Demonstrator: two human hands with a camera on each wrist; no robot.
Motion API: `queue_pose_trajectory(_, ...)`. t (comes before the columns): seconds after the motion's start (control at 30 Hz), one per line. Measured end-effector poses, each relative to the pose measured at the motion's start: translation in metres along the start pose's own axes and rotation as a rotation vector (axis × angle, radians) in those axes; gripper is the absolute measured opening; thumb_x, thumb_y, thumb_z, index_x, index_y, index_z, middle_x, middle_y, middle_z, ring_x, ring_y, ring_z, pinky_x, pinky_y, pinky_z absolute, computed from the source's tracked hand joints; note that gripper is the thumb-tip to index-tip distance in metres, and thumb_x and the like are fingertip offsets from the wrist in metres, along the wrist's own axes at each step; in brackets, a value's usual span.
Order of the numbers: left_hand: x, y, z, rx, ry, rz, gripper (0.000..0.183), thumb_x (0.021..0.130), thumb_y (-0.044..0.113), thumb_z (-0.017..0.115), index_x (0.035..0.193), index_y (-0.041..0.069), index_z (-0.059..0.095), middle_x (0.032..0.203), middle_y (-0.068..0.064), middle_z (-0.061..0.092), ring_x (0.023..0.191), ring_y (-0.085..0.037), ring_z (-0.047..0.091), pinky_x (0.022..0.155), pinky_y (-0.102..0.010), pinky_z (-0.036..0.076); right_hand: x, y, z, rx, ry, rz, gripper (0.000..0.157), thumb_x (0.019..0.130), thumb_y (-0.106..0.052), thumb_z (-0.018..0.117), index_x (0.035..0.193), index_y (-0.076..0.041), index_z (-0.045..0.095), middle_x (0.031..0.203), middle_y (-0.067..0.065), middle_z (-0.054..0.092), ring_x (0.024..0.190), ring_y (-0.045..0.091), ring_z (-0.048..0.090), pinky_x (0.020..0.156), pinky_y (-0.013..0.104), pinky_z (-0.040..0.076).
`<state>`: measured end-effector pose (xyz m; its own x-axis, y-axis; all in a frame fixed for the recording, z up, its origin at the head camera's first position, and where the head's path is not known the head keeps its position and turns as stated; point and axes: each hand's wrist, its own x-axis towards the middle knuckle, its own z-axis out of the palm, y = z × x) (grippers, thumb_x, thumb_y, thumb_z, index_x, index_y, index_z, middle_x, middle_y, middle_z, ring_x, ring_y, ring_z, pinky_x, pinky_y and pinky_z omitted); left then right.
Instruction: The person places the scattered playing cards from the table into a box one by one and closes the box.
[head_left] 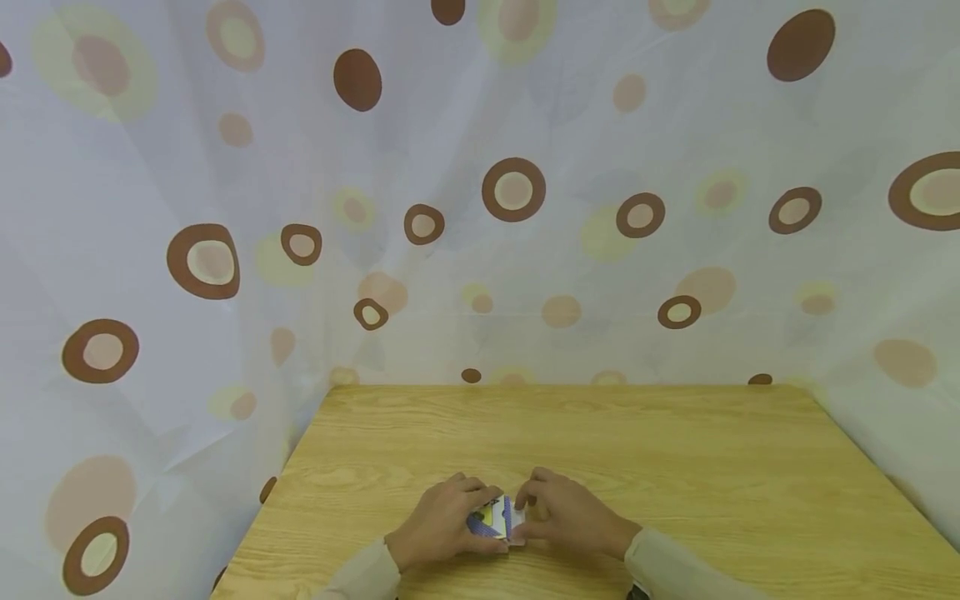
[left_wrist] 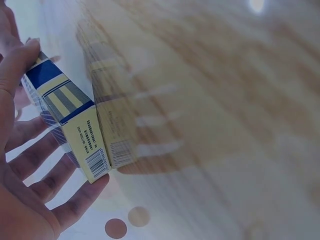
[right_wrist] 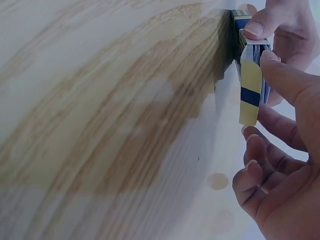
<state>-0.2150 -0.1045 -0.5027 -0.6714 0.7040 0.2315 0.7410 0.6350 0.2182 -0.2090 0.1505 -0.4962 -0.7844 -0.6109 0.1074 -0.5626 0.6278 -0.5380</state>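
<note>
A small box of playing cards (head_left: 491,515) is held just above the wooden table between both hands. My left hand (head_left: 442,521) grips its body, thumb on one side and fingers on the other. Blue and cream stripes and a barcode show on the box (left_wrist: 75,120) in the left wrist view. At its open end, a cream flap with a blue band (right_wrist: 250,95) hangs out, and the stacked card edges (right_wrist: 257,50) are visible. My right hand (head_left: 570,517) has its curled fingers and thumb at this end, touching the card edges and flap.
The wood-grain table (head_left: 637,442) spreads out around the hands, its glossy surface reflecting the box. A white sheet with brown and beige spots (head_left: 562,275) hangs behind the table and along both sides.
</note>
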Motion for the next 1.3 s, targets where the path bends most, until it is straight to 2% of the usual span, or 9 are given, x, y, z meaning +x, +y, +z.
queue_pose_trajectory(0.13, -0.001, 0.001, -0.001, -0.001, -0.009, -0.001, 0.075, 0.083, 0.07, 0.072, 0.135, 0.016, 0.068, 0.118, 0.003, 0.07, 0.09, -0.005, 0.052, 0.064, -0.014, 0.041, 0.001, -0.004, -0.001, 0.059, 0.005, -0.027, 0.037, 0.089, -0.052, 0.075, 0.105, -0.02, 0.073, 0.101, -0.009, 0.054, 0.078, 0.006, 0.051, 0.073, 0.023, 0.049)
queue_pose_trajectory(0.33, 0.0, 0.002, -0.002, 0.009, -0.016, -0.01, 0.076, 0.083, 0.071, 0.071, 0.136, 0.016, 0.068, 0.119, 0.004, 0.07, 0.09, -0.004, 0.052, 0.063, -0.014, 0.04, 0.002, -0.008, 0.0, 0.098, 0.006, -0.041, 0.029, 0.091, -0.044, 0.076, 0.11, -0.022, 0.072, 0.102, -0.006, 0.051, 0.07, 0.003, 0.045, 0.065, 0.022, 0.046)
queue_pose_trajectory(0.47, 0.001, 0.003, -0.002, 0.01, -0.021, -0.021, 0.077, 0.082, 0.071, 0.071, 0.136, 0.017, 0.068, 0.12, 0.004, 0.07, 0.092, -0.005, 0.053, 0.065, -0.014, 0.042, -0.001, -0.007, 0.001, 0.116, 0.008, -0.03, 0.028, 0.094, -0.042, 0.074, 0.112, -0.021, 0.071, 0.102, -0.005, 0.053, 0.073, 0.004, 0.046, 0.066, 0.022, 0.046)
queue_pose_trajectory(0.6, 0.002, 0.005, -0.001, -0.012, -0.022, -0.067, 0.081, 0.081, 0.073, 0.07, 0.138, 0.015, 0.066, 0.123, 0.0, 0.069, 0.099, -0.009, 0.058, 0.07, -0.017, 0.046, -0.004, -0.004, 0.003, 0.231, -0.011, -0.011, 0.028, 0.099, -0.039, 0.069, 0.118, -0.018, 0.068, 0.105, -0.007, 0.062, 0.081, 0.006, 0.055, 0.071, 0.024, 0.05)
queue_pose_trajectory(0.7, 0.003, 0.005, 0.0, -0.103, -0.012, -0.158, 0.09, 0.08, 0.074, 0.069, 0.143, 0.011, 0.061, 0.127, -0.002, 0.068, 0.105, -0.013, 0.059, 0.077, -0.024, 0.051, -0.005, -0.001, 0.004, 0.338, -0.018, 0.009, 0.027, 0.102, -0.035, 0.066, 0.121, -0.016, 0.065, 0.105, -0.007, 0.068, 0.082, 0.009, 0.061, 0.072, 0.026, 0.052)
queue_pose_trajectory(0.8, 0.006, 0.005, 0.0, -0.258, 0.024, -0.256, 0.097, 0.078, 0.072, 0.073, 0.147, 0.005, 0.055, 0.127, -0.005, 0.068, 0.108, -0.017, 0.063, 0.084, -0.033, 0.055, -0.006, 0.001, 0.002, 0.4, 0.006, 0.032, 0.027, 0.101, -0.035, 0.067, 0.123, -0.018, 0.064, 0.105, -0.004, 0.071, 0.077, 0.012, 0.062, 0.068, 0.027, 0.053)
queue_pose_trajectory(1.03, 0.014, 0.009, -0.004, -0.584, 0.084, -0.399, 0.097, 0.08, 0.055, 0.082, 0.149, -0.004, 0.048, 0.119, -0.008, 0.07, 0.1, -0.022, 0.066, 0.081, -0.038, 0.058, -0.01, 0.004, 0.001, 0.412, 0.087, 0.049, 0.044, 0.091, -0.026, 0.081, 0.129, -0.018, 0.061, 0.12, 0.011, 0.069, 0.066, 0.012, 0.059, 0.054, 0.027, 0.051)
queue_pose_trajectory(1.13, 0.017, 0.01, -0.004, -0.64, 0.093, -0.425, 0.092, 0.081, 0.051, 0.083, 0.146, -0.005, 0.051, 0.119, -0.01, 0.069, 0.096, -0.02, 0.065, 0.077, -0.035, 0.058, -0.01, 0.002, 0.002, 0.408, 0.128, 0.059, 0.046, 0.089, -0.027, 0.083, 0.128, -0.017, 0.061, 0.11, 0.008, 0.07, 0.066, 0.011, 0.058, 0.053, 0.026, 0.05)
queue_pose_trajectory(1.3, 0.021, 0.012, -0.002, -0.644, 0.085, -0.396, 0.072, 0.084, 0.049, 0.081, 0.136, 0.003, 0.065, 0.112, -0.004, 0.069, 0.09, -0.016, 0.064, 0.072, -0.029, 0.057, -0.01, -0.002, 0.002, 0.437, 0.193, 0.059, 0.041, 0.091, -0.027, 0.081, 0.123, -0.012, 0.062, 0.103, 0.005, 0.073, 0.069, 0.014, 0.063, 0.057, 0.026, 0.052)
